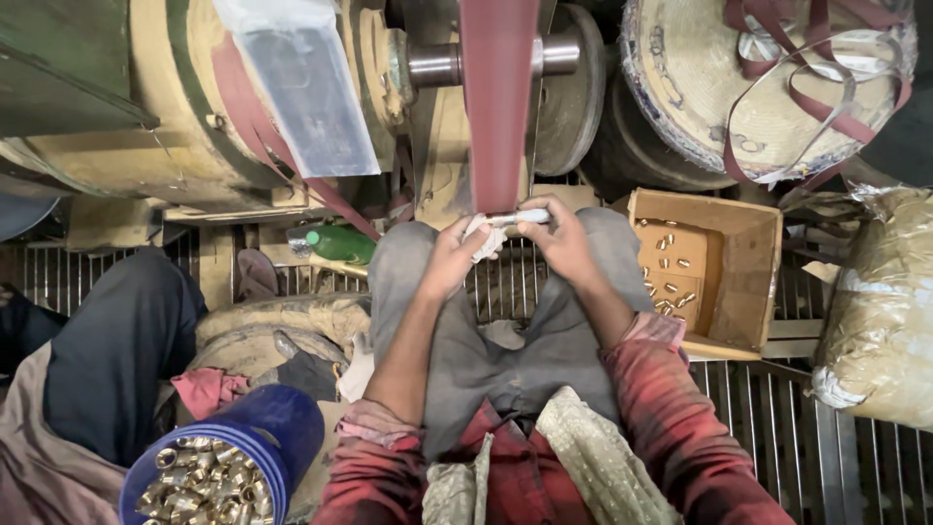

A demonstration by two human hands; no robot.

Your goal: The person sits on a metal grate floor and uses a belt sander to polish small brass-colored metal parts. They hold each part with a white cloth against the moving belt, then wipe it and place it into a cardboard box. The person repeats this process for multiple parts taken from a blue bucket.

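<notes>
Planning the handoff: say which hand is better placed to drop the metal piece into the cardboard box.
Right, probably. The right hand grips the metal piece on the side next to the cardboard box; the left hand is farther off, its grip padded with a cloth.

Light is warm and moderate, coming from above and a little ahead of me. I see a bright sheen on the metal shaft (437,64) and on the silvery guard plate (301,83). Small glints come off the brass pieces in the blue bucket (255,428). Top left corner and far left edge fall into deep shadow; the gaps between the big wheels are near black. Wide-angle lens bends the floor grating (816,437) outward at the right edge. Centre is sharp. The red belt (498,102) looks slightly smeared. Lower corners are soft.
</notes>
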